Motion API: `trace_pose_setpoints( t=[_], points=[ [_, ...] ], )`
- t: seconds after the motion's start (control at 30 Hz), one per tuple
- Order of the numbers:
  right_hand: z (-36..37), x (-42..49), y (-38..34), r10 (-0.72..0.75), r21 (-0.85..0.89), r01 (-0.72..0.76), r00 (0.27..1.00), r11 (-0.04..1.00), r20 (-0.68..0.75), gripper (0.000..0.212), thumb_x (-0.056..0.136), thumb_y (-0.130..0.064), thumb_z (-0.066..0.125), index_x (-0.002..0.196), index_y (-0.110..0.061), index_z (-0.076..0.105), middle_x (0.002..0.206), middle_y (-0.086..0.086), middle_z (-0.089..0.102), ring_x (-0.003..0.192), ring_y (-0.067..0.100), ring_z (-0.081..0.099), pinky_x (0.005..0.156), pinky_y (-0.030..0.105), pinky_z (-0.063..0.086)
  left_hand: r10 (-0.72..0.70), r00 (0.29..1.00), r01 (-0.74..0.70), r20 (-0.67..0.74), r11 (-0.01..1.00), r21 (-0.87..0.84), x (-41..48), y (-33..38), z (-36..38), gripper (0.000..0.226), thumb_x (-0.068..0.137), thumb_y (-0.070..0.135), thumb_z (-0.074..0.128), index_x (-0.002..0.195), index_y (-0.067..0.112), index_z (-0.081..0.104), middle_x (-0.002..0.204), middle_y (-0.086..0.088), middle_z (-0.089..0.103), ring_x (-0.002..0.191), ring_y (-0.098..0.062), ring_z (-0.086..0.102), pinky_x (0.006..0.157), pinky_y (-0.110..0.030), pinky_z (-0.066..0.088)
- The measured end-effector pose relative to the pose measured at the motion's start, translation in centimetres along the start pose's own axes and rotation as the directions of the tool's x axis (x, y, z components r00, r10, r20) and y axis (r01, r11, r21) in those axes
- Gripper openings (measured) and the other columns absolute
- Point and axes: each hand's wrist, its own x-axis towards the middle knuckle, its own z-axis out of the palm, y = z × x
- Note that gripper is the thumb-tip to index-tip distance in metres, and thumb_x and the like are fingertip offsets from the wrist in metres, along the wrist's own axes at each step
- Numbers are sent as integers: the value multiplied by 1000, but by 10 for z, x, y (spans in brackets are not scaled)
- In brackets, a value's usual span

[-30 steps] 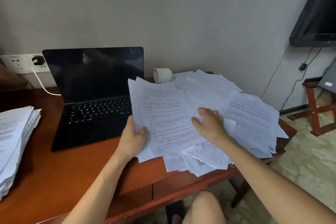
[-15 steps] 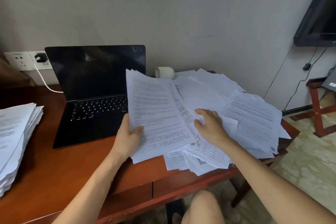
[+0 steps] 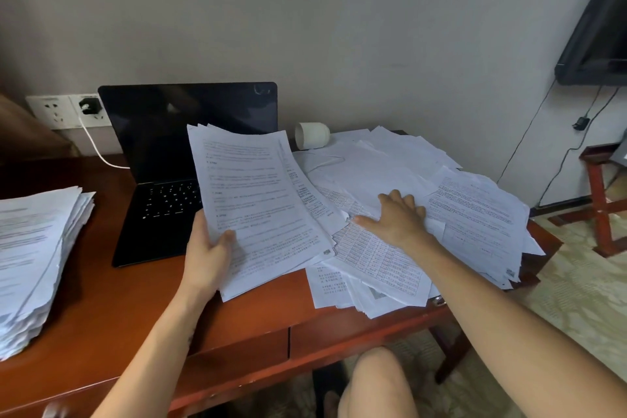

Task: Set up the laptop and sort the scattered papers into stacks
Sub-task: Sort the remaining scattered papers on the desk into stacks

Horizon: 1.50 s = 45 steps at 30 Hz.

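Red-brown wood tabletop nearest me, drawer fronts along its near edge. Left hand grips a sheaf of printed sheets near its lower left corner, thumb on top, fingers underneath. The sheaf is tilted up, and its far edge overlaps the laptop's screen. Right hand lies palm down on the scattered papers, fingers straight and slightly spread, holding nothing. That heap covers the right end of the tabletop, with some sheets overhanging the near edge. I note a thick stack of papers at the left, well apart from the heap. Laptop open behind the sheaf, screen dark. White cable runs beside it to a wall socket. White cup on its side by the wall.
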Motion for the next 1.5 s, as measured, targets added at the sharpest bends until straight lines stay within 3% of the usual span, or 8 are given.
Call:
trace_pose_setpoints(
  t=[0.1, 0.37, 0.6, 0.73, 0.93, 1.17, 1.27, 1.5],
  points=[
    [1, 11, 2, -15, -29, 12, 995, 1000, -97, 71, 92, -71, 47, 142, -21, 50, 134, 8, 49, 125, 29, 41, 100, 43, 32, -21, 999, 21, 27, 1000, 10, 1, 0, -1, 48, 103, 1, 55, 139, 31, 46, 130, 15, 61, 122, -9, 60, 103, -38, 51],
    [-3, 36, -1, -83, -88, 78, 994, 993, -64, 57, 98, -58, 47, 126, -9, 57, 123, 12, 61, 116, 30, 56, 89, 41, 49, -33, 998, 31, 59, 999, 41, 1, -2, -2, 49, 104, 3, 56, 144, 29, 45, 134, 15, 59, 127, -12, 58, 103, -36, 50],
    [11, 33, 5, -191, -218, 129, 937, 967, -293, 19, 94, -24, 69, 107, -10, 63, 94, 8, 70, 88, 28, 67, 71, 36, 49, -53, 997, 51, 57, 997, 51, 2, -2, -2, 49, 104, 4, 57, 145, 27, 44, 134, 13, 60, 128, -14, 58, 106, -41, 51],
    [15, 31, 15, -200, -87, 180, 855, 980, -479, 31, 77, -9, 86, 104, -10, 71, 80, 9, 72, 72, 30, 65, 68, 38, 50, -61, 997, 58, 54, 996, 62, 2, -2, -2, 49, 104, 5, 57, 145, 27, 45, 135, 12, 60, 129, -14, 58, 108, -44, 50],
    [0, -3, 0, -205, 161, 425, 692, 891, -692, 19, 90, -10, 73, 108, -15, 74, 76, 3, 69, 68, 22, 58, 65, 34, 50, -77, 995, 72, 69, 995, 75, 2, 0, -3, 49, 104, 6, 57, 146, 26, 45, 136, 10, 60, 130, -15, 58, 109, -45, 50],
    [6, -55, -23, -142, 383, 537, 699, 751, -701, 17, 94, -17, 70, 110, -14, 74, 94, 0, 73, 83, 15, 67, 71, 27, 54, -73, 986, 66, 149, 996, 53, -4, 16, 2, 46, 104, -4, 50, 117, 40, 52, 121, 18, 63, 109, 2, 64, 94, -23, 54],
    [15, -70, -36, -183, 411, 576, 710, 707, -680, 22, 96, -29, 62, 108, -17, 74, 93, -3, 73, 83, 13, 67, 72, 25, 52, -155, 974, 161, 163, 987, -27, -7, 15, 0, 38, 104, -1, 52, 125, 30, 50, 126, 8, 65, 115, -12, 64, 102, -40, 54],
    [22, -96, -75, -429, 413, 651, 744, 637, -511, 37, 95, -43, 54, 116, -20, 73, 97, -7, 73, 90, 10, 66, 77, 23, 50, -215, 958, 233, 188, 970, -74, -13, 11, -4, 31, 108, 23, 55, 139, 21, 51, 132, 2, 66, 120, -18, 66, 105, -47, 54]
  ],
)
